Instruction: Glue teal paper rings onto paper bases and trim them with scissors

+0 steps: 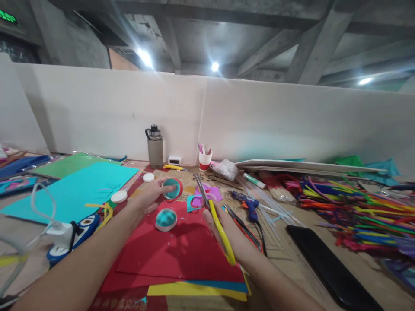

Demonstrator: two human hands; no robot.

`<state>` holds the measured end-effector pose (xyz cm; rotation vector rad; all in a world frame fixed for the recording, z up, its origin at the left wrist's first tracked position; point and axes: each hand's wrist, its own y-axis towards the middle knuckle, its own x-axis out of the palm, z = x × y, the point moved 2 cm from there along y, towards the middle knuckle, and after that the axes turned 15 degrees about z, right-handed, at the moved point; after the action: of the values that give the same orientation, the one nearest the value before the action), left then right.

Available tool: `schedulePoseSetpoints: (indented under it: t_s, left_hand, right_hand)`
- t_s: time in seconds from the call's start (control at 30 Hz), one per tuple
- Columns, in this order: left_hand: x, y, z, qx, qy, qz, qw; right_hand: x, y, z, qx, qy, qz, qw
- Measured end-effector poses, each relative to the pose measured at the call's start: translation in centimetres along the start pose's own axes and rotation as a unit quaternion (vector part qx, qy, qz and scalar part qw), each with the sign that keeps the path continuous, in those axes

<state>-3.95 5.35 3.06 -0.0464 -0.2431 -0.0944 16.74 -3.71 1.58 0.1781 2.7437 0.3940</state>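
My left hand (155,194) grips a small round cup-like piece (171,190) with a teal inside and a red rim, its thumb over the opening. In my right hand (214,220) is a pair of scissors (222,233) with yellow handles, blades pointing away from me; some fingers are hidden. Below my left hand a round white lid-like piece with teal filling (166,219) lies on red sheets (184,255). Small teal scraps are scattered around it. Purple paper (214,193) and a teal piece (192,204) lie just beyond my right hand.
Behind stand a grey bottle (155,149) and a paper cup (205,160) with pens. A glue gun (249,206), a black phone-like slab (330,265) and colourful pipe cleaners (350,203) lie right. Leftward are teal sheets (74,190), white lids (119,197) and a power strip (84,231).
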Motion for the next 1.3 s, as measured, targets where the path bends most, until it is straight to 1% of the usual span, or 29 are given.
schedulePoseSetpoints:
  t_s: [0.07,0.2,0.3,0.43,0.63,0.77,0.87,1.0,1.13,1.3]
  left_hand:
    - [0.8,-0.6,-0.2,0.001,-0.009,-0.01,1.0]
    - [2.4,-1.6,-0.8,0.031,-0.056,-0.013,0.998]
    - [3.1,-2.0,-1.4,0.035,-0.078,0.002,0.996]
    - [3.6,-2.4,-1.7,0.022,-0.074,-0.008,0.997]
    - [3.7,-2.6,-1.6,0.043,-0.029,-0.019,0.998]
    - [3.6,-2.6,-1.4,0.06,0.013,-0.03,0.998]
    - [3.5,-2.5,-1.4,0.064,0.03,-0.028,0.997]
    - [3.4,-2.4,-1.2,0.074,0.033,-0.012,0.997]
    - [3.4,-2.5,-1.2,0.085,0.017,0.007,0.996]
    - [3.7,-2.6,-1.3,0.095,-0.006,0.013,0.995]
  right_hand:
    - [0.1,-0.2,-0.2,-0.016,0.011,-0.014,1.0]
    - [0.6,-0.2,0.5,0.002,0.027,-0.035,0.999]
    - [0.9,-0.3,1.1,0.003,0.029,-0.042,0.999]
    - [1.0,-0.6,1.3,0.008,0.04,-0.039,0.998]
    - [0.7,-0.6,1.0,-0.008,0.021,-0.053,0.998]
    - [0.4,-0.5,0.7,-0.018,0.004,-0.075,0.997]
    - [0.2,-0.4,0.2,-0.018,0.002,-0.084,0.996]
    - [0.3,-0.5,0.0,-0.025,-0.005,-0.084,0.996]
    - [0.4,-0.5,0.3,-0.017,-0.005,-0.06,0.998]
    - [0.5,-0.4,0.3,-0.016,0.003,-0.076,0.997]
